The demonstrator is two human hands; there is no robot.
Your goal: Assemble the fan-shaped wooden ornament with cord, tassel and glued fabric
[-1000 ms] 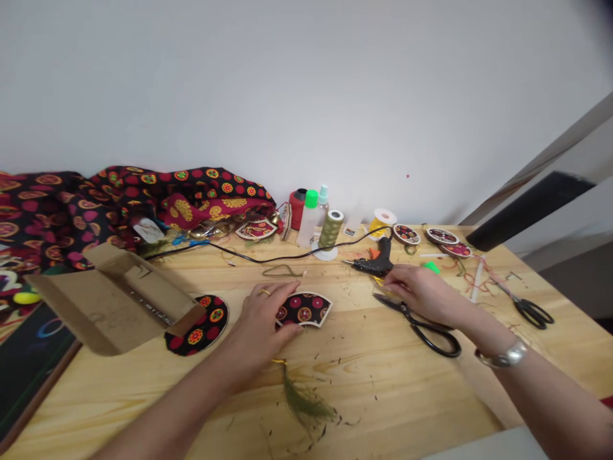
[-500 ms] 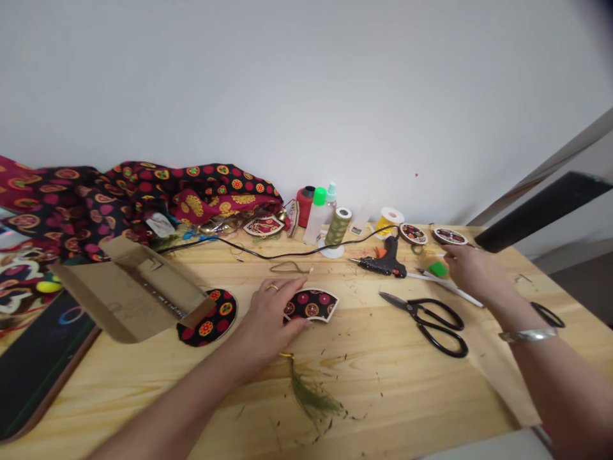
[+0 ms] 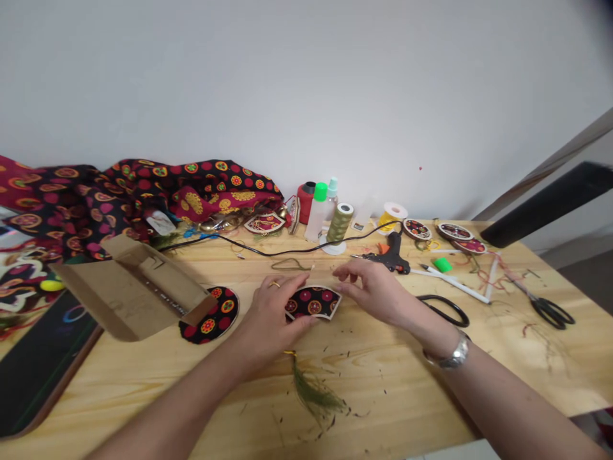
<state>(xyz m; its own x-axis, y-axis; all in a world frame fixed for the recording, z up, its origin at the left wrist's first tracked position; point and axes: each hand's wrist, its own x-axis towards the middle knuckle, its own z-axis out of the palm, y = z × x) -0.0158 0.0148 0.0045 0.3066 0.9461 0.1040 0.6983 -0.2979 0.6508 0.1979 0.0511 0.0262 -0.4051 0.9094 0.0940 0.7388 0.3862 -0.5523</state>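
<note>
My left hand [image 3: 272, 306] grips a fan-shaped piece [image 3: 313, 301] by its upper and lower edges. The piece is dark patterned fabric with a pale rim and lies on the table. Over its right corner is my right hand [image 3: 373, 291], fingers curled toward the thumb; anything between the fingertips is too small to make out. Below the piece lies a green tassel [image 3: 313, 390] with a yellow tie. A loop of olive cord [image 3: 287, 264] rests above it. The large scissors [image 3: 445, 311] are partly hidden under my right forearm. Left of my left hand sits a round patterned fabric piece [image 3: 218, 322].
A black glue gun [image 3: 393, 255] lies behind my right hand, its cord running left. Bottles [image 3: 316, 214] and thread spools [image 3: 340, 223] stand along the wall. On the left are an open cardboard box [image 3: 138, 294], a phone [image 3: 43, 370] and bunched fabric [image 3: 119, 198]. Small scissors [image 3: 550, 313] lie right.
My right hand has moved left from the ornaments at the back right to the fan-shaped piece's right corner. My left hand keeps its hold on the piece.
</note>
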